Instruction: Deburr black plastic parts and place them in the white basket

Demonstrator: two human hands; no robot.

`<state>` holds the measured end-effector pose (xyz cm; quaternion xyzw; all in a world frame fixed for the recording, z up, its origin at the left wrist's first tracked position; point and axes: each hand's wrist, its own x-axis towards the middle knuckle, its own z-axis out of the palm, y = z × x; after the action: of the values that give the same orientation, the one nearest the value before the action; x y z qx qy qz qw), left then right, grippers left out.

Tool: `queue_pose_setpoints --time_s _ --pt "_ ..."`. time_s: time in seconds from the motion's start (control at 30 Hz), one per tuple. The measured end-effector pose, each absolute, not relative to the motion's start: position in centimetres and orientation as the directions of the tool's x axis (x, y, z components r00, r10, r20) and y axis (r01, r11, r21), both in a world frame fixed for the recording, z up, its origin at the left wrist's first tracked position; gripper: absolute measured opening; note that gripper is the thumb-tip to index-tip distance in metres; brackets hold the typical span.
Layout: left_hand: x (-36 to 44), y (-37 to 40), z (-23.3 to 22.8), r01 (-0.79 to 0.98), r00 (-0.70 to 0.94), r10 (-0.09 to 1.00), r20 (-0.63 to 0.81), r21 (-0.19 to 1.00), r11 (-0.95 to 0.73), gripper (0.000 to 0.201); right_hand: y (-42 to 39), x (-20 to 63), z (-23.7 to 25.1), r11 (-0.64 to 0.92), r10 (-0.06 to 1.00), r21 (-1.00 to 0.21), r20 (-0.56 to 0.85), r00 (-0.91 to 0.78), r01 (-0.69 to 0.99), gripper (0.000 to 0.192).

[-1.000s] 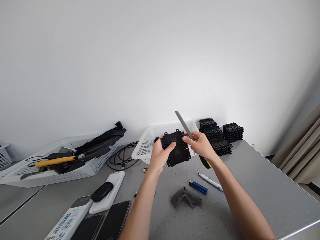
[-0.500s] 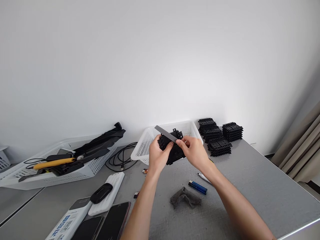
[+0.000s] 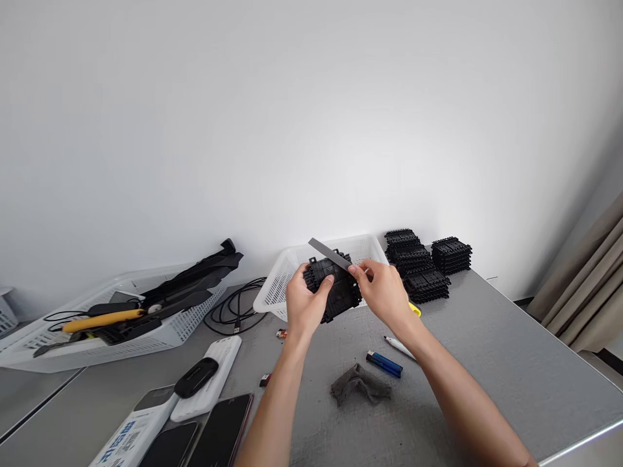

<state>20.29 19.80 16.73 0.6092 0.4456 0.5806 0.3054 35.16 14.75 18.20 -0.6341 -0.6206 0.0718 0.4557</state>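
Head view: file [image 3: 329, 253] across black part [image 3: 335, 292]

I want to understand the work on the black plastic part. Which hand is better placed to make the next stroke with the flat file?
Probably the right hand: it holds the flat file across the top edge of the black plastic part. The left hand grips that part.

White box [image 3: 127, 436], bottom left: blue print, too blurred to read.

Matt black plastic part [image 3: 335, 288]; dull grey metal file [image 3: 329, 253]
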Motion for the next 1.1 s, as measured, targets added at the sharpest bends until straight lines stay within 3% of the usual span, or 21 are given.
queue_pose_setpoints --time_s 0.23,0.43,0.6,0.77,0.97,1.1 --pt "20.38 20.30 16.43 0.196 -0.050 0.879 0.475 0.867 -0.458 0.037 14.78 34.92 18.02 0.227 0.862 -0.645 0.482 0.158 0.730 0.034" --pt "20.07 20.31 16.33 0.178 -0.092 0.883 0.460 0.880 -0.440 0.034 14.89 35.58 18.07 0.178 0.843 -0.660 0.485 0.232 0.730 0.034" --pt "20.13 20.27 16.39 0.178 -0.079 0.891 0.447 0.886 -0.429 0.035 14.91 35.58 18.04 0.242 0.858 -0.660 0.488 0.160 0.711 0.035" --pt "19.99 20.23 16.41 0.184 -0.078 0.885 0.458 0.880 -0.439 0.033 15.04 35.52 17.98 0.199 0.842 -0.663 0.492 0.220 0.722 0.034" --pt "20.09 19.75 17.00 0.264 -0.055 0.844 0.533 0.824 -0.502 0.030 14.43 35.30 18.22 0.307 0.891 -0.706 0.449 0.068 0.638 0.036" --pt "19.89 19.84 16.79 0.264 -0.066 0.842 0.536 0.823 -0.503 0.030 14.73 35.40 18.21 0.277 0.879 -0.686 0.464 0.112 0.673 0.035"
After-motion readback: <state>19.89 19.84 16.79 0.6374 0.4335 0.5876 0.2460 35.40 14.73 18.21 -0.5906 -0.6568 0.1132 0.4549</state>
